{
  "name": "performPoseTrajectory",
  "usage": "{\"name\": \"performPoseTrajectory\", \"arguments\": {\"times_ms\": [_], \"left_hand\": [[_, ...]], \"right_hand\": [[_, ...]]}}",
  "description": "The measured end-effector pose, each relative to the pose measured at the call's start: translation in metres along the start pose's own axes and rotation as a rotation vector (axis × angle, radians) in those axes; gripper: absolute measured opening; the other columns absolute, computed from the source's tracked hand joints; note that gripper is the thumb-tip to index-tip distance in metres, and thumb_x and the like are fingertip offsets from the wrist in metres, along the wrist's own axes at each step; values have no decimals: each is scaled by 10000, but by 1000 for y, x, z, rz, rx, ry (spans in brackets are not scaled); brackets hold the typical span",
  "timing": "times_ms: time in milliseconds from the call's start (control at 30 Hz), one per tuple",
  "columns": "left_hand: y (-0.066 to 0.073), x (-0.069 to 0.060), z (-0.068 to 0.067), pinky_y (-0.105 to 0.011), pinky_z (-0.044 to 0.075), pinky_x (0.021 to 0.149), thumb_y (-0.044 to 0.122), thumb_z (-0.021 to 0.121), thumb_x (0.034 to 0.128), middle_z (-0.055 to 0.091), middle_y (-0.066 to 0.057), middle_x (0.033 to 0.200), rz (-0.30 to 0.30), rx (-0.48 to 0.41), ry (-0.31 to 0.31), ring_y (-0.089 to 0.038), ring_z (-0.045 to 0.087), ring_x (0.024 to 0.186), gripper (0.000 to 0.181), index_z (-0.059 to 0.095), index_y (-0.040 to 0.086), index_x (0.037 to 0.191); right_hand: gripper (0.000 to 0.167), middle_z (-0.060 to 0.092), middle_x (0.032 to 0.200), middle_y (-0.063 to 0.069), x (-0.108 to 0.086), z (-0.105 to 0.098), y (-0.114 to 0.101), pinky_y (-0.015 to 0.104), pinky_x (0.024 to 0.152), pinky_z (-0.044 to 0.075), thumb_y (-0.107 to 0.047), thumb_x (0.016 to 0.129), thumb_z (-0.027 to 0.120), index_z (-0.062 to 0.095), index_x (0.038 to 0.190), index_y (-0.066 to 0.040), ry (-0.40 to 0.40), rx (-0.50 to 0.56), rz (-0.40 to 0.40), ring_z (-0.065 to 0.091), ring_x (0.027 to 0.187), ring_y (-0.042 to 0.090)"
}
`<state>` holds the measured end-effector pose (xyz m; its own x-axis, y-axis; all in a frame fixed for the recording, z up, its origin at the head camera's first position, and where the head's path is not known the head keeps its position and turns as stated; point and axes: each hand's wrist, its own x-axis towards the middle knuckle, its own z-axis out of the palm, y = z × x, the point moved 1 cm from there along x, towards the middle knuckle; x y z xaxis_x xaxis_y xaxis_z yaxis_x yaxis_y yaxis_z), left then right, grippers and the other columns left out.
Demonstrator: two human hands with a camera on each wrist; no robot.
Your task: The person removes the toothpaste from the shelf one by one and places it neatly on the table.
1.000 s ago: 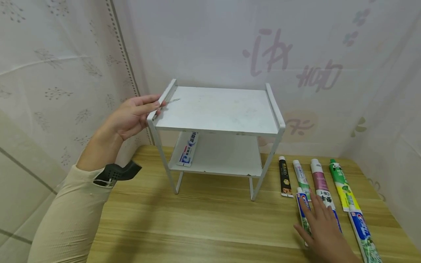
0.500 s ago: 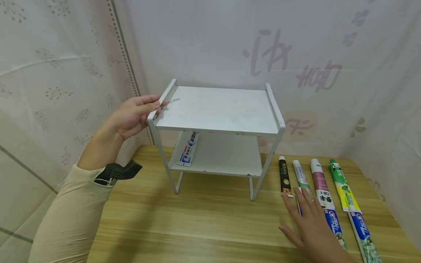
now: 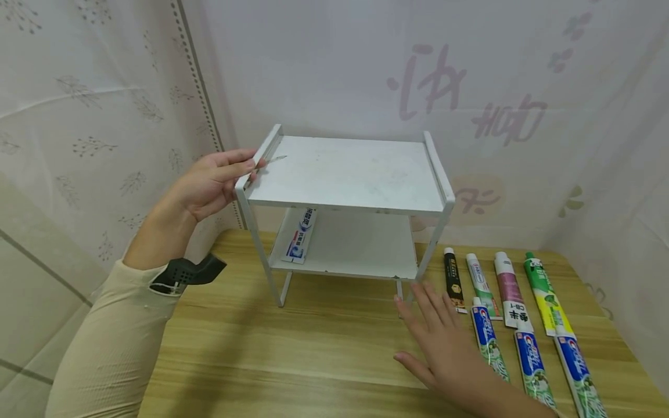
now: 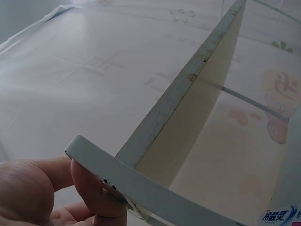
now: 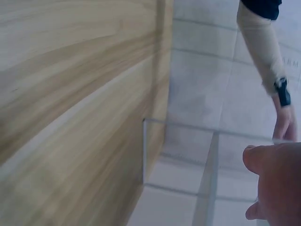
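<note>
My left hand (image 3: 219, 180) grips the left side rail of a white two-tier shelf (image 3: 345, 174), thumb on top; the left wrist view shows its fingers curled about the rail (image 4: 106, 160). On the lower tier, at its left, lies a white and blue toothpaste tube (image 3: 300, 237). My right hand (image 3: 439, 342) is spread with straight fingers in front of the shelf's right front leg, holding nothing. Close to its right are a black toothpaste tube (image 3: 453, 278) and a blue and green toothpaste tube (image 3: 487, 337).
Farther right on the wooden table (image 3: 292, 360) lie a white and green tube (image 3: 481, 281), a purple and white tube (image 3: 509, 287), a green and yellow tube (image 3: 546, 290) and two more blue tubes, one being the rightmost tube (image 3: 577, 371). A printed curtain (image 3: 334, 69) hangs behind.
My right hand has moved left, from over the toothpaste tubes to before the shelf's right leg, uncovering the blue and green tube. My left hand keeps its grip on the rail.
</note>
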<state>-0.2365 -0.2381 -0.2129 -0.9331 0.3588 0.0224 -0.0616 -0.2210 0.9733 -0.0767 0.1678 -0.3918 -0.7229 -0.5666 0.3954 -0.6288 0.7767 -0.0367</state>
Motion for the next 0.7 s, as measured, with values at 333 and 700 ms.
{"name": "performPoseTrajectory", "arguments": {"times_ms": [333,700], "left_hand": [[0,-2,2,-185,577,760,16,548,1040,696,-66,1130,4,-19,8,-82,683,849,723,90,-80,1591],[-1,0,3,-183,576,760,29,550,1043,700,-66,1124,2,-14,11,-79,686,843,723,94,-73,1594]], "right_hand": [[830,185,1653,235,56,8,-27,639,1192,194,-575,985,591,274,1623,-149,-90,22,-21,135,1526,430],[747,275,1592,280,117,30,-37,684,1128,297,-537,1015,562,364,1576,-85,-74,24,-8,260,1464,496]]}}
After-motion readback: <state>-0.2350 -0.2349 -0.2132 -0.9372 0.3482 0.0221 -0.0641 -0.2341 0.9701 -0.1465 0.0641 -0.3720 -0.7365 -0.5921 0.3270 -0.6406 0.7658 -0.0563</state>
